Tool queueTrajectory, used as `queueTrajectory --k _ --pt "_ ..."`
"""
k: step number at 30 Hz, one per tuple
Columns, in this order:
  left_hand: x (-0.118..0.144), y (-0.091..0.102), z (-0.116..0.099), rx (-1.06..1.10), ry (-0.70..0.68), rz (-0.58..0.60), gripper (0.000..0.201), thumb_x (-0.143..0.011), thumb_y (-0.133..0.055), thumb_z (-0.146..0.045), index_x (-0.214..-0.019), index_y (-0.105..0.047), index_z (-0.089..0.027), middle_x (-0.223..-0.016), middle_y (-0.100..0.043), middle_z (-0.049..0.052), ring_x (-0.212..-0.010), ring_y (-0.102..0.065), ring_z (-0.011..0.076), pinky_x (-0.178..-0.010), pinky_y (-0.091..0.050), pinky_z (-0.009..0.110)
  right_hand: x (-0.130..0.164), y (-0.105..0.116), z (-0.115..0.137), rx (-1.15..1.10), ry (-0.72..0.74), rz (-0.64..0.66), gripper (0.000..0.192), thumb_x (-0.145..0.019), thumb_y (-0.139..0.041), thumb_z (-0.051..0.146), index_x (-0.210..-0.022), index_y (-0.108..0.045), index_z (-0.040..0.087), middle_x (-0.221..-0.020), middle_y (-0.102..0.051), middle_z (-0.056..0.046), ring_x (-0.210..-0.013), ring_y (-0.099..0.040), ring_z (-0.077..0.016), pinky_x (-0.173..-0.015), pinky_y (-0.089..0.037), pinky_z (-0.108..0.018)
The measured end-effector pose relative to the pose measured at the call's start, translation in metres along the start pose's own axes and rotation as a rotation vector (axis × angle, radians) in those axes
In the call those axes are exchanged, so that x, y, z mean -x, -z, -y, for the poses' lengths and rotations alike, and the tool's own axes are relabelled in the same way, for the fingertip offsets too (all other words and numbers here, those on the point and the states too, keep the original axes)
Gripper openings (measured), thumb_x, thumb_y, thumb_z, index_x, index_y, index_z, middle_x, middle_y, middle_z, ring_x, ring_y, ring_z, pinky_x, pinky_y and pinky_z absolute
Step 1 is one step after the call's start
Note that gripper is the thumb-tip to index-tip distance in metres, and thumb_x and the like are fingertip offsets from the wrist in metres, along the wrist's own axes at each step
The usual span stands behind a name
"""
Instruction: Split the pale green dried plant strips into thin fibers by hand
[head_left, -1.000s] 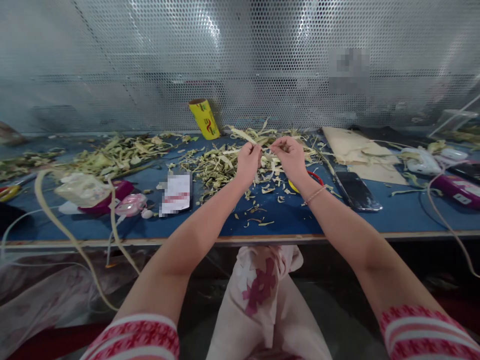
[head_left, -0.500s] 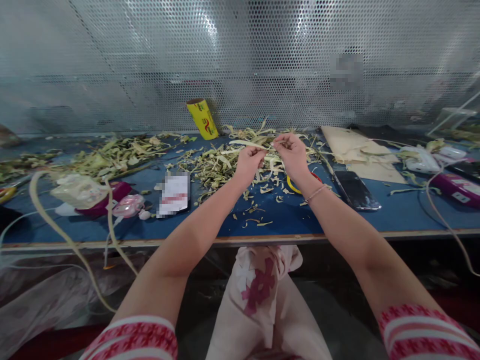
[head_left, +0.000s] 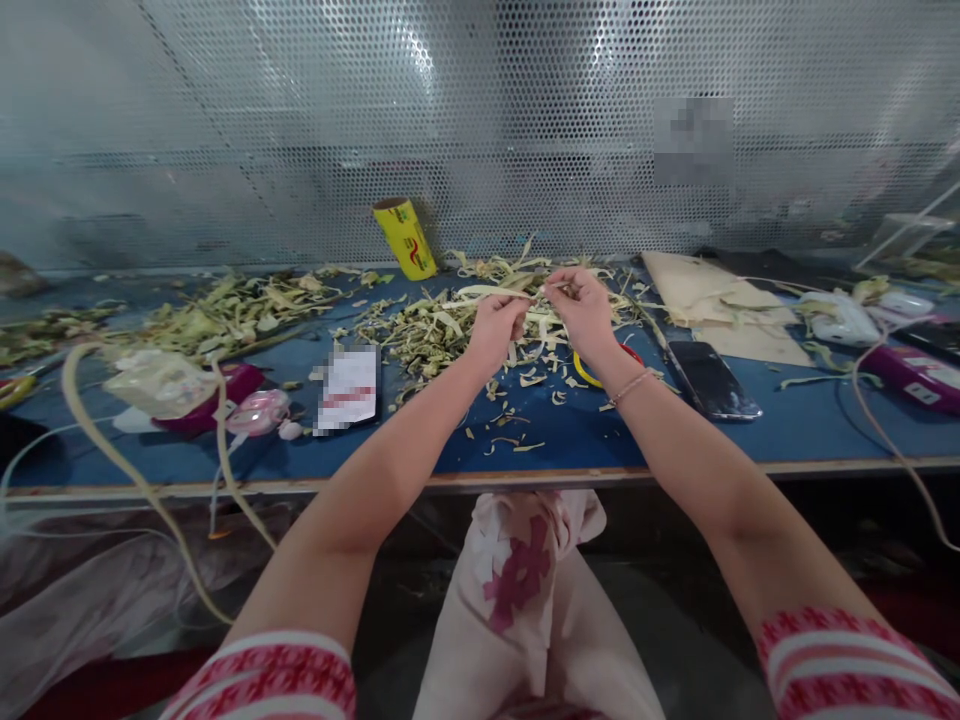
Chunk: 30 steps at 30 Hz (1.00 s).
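- Since a moment ago, both hands have come a little closer together over the pile, and the pale strip between them lies flatter.
- Far left on the blue surface [head_left: 675, 440] sit a crinkly plastic bag [head_left: 154, 382] and a pink round thing [head_left: 259, 410], well away from the hands.
- Behind, a yellow roll [head_left: 406, 238] leans at the mesh wall.
- Left hand [head_left: 495, 325] is curled shut, pinching one end of the thin strip [head_left: 487, 291].
- That strip looks light, bendy and easy to tear, so I think the ends are the best place to hold it, with soft pinches.
- Right hand [head_left: 581, 310] is curled too, finger and thumb nipped on the other end.
- Under them lies a heap of green scraps [head_left: 427, 335].
- To the right rests a dark phone [head_left: 712, 380], near the right wrist.
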<state>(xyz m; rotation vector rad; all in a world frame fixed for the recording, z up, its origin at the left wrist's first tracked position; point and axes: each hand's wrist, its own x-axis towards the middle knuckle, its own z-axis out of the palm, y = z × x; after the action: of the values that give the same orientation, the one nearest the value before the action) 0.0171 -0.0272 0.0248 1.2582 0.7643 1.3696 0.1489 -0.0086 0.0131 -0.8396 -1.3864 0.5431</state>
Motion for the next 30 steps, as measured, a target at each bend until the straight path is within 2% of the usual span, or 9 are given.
queueTrajectory --k 3,8,11,19,25,30 --pt "-0.002 0.002 0.002 -0.012 -0.023 0.008 0.030 -0.080 -0.059 -0.027 -0.057 -0.041 -0.019 -0.043 -0.035 -0.007 -0.038 -0.026 0.0040 -0.040 -0.017 0.021 0.002 0.001 0.005 0.067 0.029 0.038 0.007 -0.079 -0.060 0.019 -0.085 -0.058 0.020 -0.074 -0.054 0.002 -0.059 -0.041 -0.0090 -0.056 -0.036 -0.024" --pt "-0.007 0.008 0.009 -0.150 -0.121 0.041 0.035 -0.086 -0.057 -0.040 -0.061 -0.044 -0.019 -0.042 -0.039 -0.006 -0.037 -0.030 0.0057 -0.039 -0.022 0.021 0.006 0.002 0.014 0.179 0.121 0.216 0.003 -0.080 -0.055 0.018 -0.081 -0.057 0.019 -0.078 -0.056 0.000 -0.061 -0.044 -0.0100 -0.057 -0.036 -0.025" --pt "-0.007 0.009 0.010 -0.221 -0.136 0.034 0.042 -0.087 -0.055 -0.044 -0.056 -0.046 -0.018 -0.043 -0.044 -0.003 -0.037 -0.034 0.0060 -0.040 -0.025 0.022 0.008 0.002 0.014 0.206 0.152 0.255 0.005 -0.078 -0.058 0.021 -0.082 -0.055 0.020 -0.080 -0.056 0.000 -0.061 -0.045 -0.0101 -0.056 -0.038 -0.025" --pt "0.000 0.006 0.002 -0.299 -0.169 0.027 0.045 -0.087 -0.055 -0.048 -0.054 -0.051 -0.017 -0.045 -0.049 -0.001 -0.042 -0.044 0.0088 -0.046 -0.034 0.023 0.011 0.002 0.014 0.223 0.174 0.241 0.011 -0.072 -0.059 0.017 -0.078 -0.051 0.021 -0.076 -0.056 0.001 -0.060 -0.049 -0.0103 -0.059 -0.043 -0.026" --pt "0.001 0.006 0.004 -0.427 -0.249 -0.082 0.046 -0.086 -0.059 -0.039 -0.047 -0.046 -0.017 -0.043 -0.045 -0.001 -0.046 -0.043 0.0095 -0.050 -0.032 0.024 0.013 0.001 0.020 0.133 0.083 0.204 0.009 -0.070 -0.057 0.017 -0.075 -0.051 0.021 -0.065 -0.052 0.003 -0.056 -0.048 -0.0103 -0.056 -0.041 -0.026" --pt "-0.001 0.004 0.008 -0.334 -0.167 -0.085 0.041 -0.087 -0.055 -0.043 -0.055 -0.053 -0.017 -0.047 -0.049 0.000 -0.050 -0.048 0.0110 -0.053 -0.040 0.024 0.012 0.000 0.021 0.054 0.019 0.181 0.010 -0.070 -0.059 0.019 -0.074 -0.050 0.021 -0.063 -0.053 0.003 -0.057 -0.053 -0.0116 -0.057 -0.044 -0.027"
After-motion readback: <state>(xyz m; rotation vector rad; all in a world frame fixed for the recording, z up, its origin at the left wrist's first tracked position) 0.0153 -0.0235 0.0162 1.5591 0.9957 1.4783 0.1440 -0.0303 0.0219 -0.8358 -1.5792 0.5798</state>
